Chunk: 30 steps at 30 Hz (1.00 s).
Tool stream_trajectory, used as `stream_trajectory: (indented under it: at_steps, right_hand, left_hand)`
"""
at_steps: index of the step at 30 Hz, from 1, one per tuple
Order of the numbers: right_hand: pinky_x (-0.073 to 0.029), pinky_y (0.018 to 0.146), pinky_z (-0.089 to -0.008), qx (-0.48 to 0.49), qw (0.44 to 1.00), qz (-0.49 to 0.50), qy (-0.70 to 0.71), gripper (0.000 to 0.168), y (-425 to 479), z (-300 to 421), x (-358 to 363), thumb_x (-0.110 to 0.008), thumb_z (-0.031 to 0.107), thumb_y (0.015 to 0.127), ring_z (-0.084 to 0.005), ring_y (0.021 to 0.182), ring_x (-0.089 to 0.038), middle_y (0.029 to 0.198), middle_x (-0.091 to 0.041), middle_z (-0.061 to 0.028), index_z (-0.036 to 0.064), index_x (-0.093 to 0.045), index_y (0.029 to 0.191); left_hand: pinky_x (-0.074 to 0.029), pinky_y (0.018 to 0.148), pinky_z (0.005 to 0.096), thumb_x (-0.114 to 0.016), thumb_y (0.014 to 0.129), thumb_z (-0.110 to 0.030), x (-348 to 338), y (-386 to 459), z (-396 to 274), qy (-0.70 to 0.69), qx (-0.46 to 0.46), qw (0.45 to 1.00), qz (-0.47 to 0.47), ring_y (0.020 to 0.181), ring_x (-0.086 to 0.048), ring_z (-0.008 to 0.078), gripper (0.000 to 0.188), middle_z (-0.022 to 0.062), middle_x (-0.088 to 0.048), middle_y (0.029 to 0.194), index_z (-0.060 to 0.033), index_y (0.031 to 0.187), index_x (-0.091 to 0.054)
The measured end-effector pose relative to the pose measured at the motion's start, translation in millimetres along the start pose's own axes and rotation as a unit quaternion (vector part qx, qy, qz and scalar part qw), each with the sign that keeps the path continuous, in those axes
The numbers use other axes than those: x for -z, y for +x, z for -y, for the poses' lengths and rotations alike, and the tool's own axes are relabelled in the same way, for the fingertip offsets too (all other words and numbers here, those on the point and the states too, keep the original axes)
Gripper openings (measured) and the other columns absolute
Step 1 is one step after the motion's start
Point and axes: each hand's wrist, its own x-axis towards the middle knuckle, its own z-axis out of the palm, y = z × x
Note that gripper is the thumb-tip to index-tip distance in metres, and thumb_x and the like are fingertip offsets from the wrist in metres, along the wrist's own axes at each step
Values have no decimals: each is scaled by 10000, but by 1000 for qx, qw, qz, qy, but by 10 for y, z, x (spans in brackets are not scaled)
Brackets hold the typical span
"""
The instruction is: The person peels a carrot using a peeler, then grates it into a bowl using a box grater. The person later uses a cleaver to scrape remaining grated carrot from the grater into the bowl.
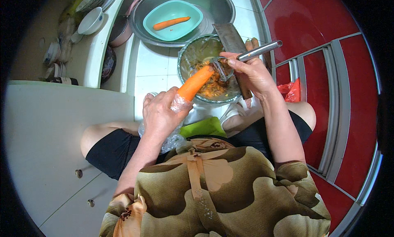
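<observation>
My left hand [164,112] grips an orange carrot [197,83] by its lower end, where clear plastic film [180,104] is wrapped around it. The carrot slants up and to the right over a lined bin [197,49] that has orange peelings [212,86] inside. In my right hand [254,72] is a metal vegetable peeler [260,50], its handle pointing up and right. The peeler's blade [219,69] is at the carrot's upper tip; I cannot tell whether it touches. Behind my right hand, a flat dark slab [231,38] lies across the bin's right side.
A steel basin [215,9] on the tiled floor holds a turquoise bowl [172,34] with another carrot [171,23]. More carrots [252,43] show beyond the slab. Shelves with bowls [90,21] stand left; red cabinet fronts [311,30] and a red bag [291,90] are right.
</observation>
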Motion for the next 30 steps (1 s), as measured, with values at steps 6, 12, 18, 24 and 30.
stream_trajectory:
  at_steps: [6,12,18,24,30]
  right_hand:
    - [-480,877,-260,-7,999,30,-21,314,27,7,-62,-753,165,827,-135,916,-636,1006,-702,-68,-14,-695,1078]
    - [-490,850,-268,8,996,24,-80,296,8,-2,-142,-771,173,815,-130,899,-641,962,-712,-76,-15,-710,1035]
    - [-507,750,-249,33,995,-1,-94,250,6,-27,-181,-765,167,825,-114,808,-639,902,-706,-70,-12,-713,992]
    - [-490,708,-235,21,995,-4,-102,230,20,-40,-123,-753,176,840,-94,766,-616,878,-696,-45,-5,-713,976]
    - [-476,651,-224,7,997,10,-78,166,45,-45,-78,-747,178,849,-77,726,-597,812,-671,-18,33,-695,913]
  left_hand:
    - [-481,759,391,-831,655,-361,-22,8,11,13,10,1000,19,854,-670,248,557,91,-699,932,-92,1111,-660]
    - [-481,771,396,-836,645,-367,-82,3,36,29,6,999,17,869,-670,249,584,90,-700,945,-94,1129,-657]
    - [-466,782,395,-836,647,-380,-58,26,20,30,25,999,37,888,-665,239,588,82,-698,943,-114,1139,-653]
    - [-456,758,391,-834,649,-374,-84,19,37,36,8,999,27,854,-654,234,577,74,-686,896,-120,1134,-651]
    - [-455,747,387,-836,642,-367,-74,12,24,32,7,999,27,844,-651,237,573,75,-684,887,-114,1123,-651]
